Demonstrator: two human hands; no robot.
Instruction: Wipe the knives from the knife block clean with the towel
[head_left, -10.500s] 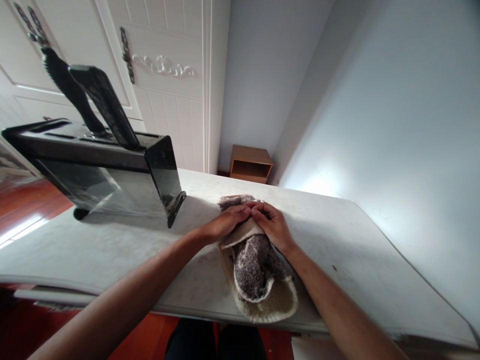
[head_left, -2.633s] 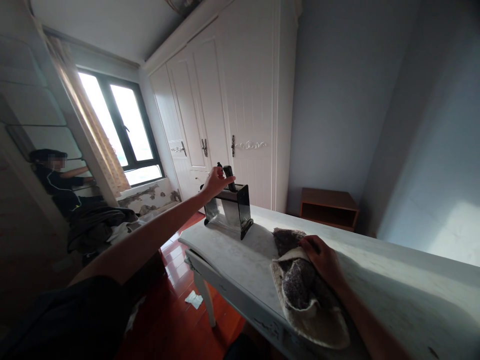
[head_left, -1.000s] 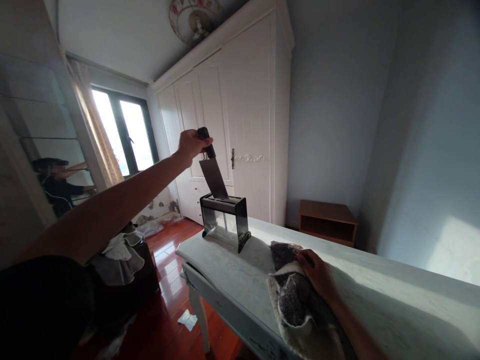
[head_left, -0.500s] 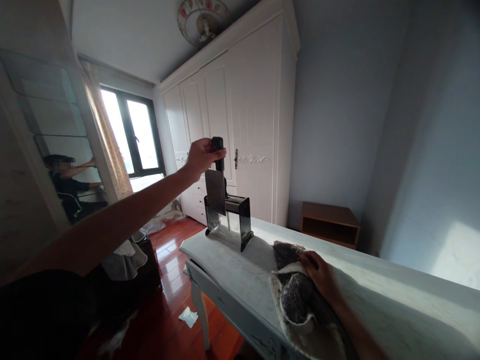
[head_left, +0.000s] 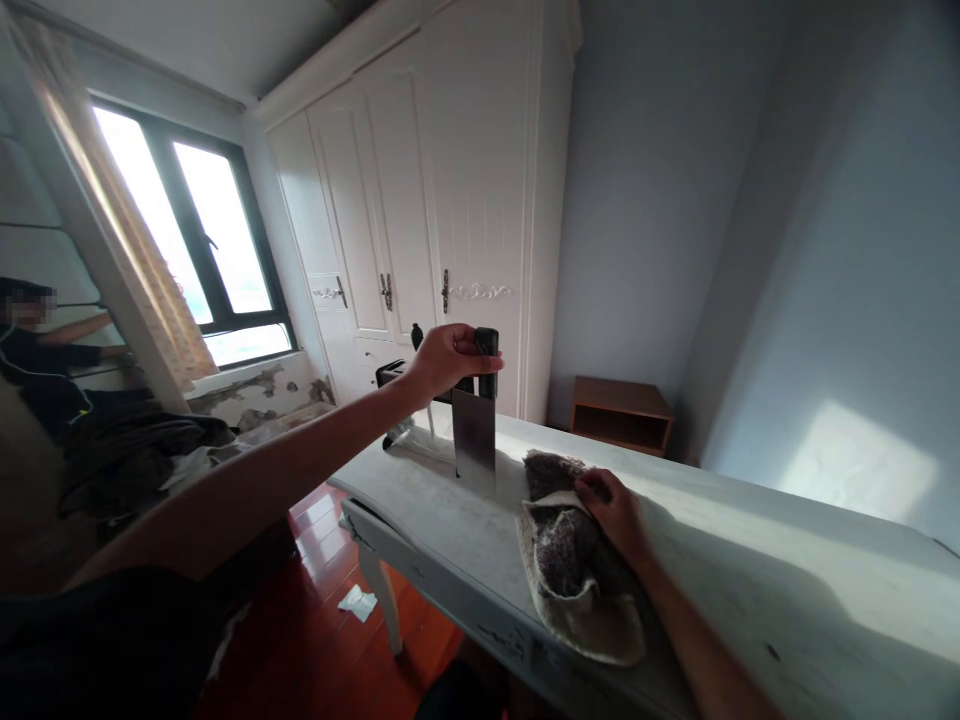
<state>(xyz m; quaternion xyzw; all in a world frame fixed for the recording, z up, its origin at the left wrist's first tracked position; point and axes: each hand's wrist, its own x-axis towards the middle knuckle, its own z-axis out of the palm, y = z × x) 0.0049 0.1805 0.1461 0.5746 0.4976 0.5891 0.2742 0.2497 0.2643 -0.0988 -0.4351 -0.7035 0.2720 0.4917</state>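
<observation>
My left hand (head_left: 454, 362) is closed on the black handle of a cleaver (head_left: 475, 432), its wide blade hanging down over the white table (head_left: 420, 492). Behind that hand and blade, a black-framed knife holder (head_left: 401, 432) with clear sides stands near the table's far left end, partly hidden. At the middle of the table lies a crumpled grey and cream cloth (head_left: 566, 555). My right hand (head_left: 606, 500) grips the upper right edge of this cloth with its fingers bent.
A white wardrobe (head_left: 480, 200) stands beyond the table, and a brown open cabinet (head_left: 622, 395) sits by the wall. Dark clothes (head_left: 142, 440) are heaped at left. White paper (head_left: 357, 602) lies on the red floor. A person's reflection shows at far left.
My left hand has carried the cleaver right and down, away from the knife holder toward the cloth. The view has turned and shifted. My right hand still holds the cloth.
</observation>
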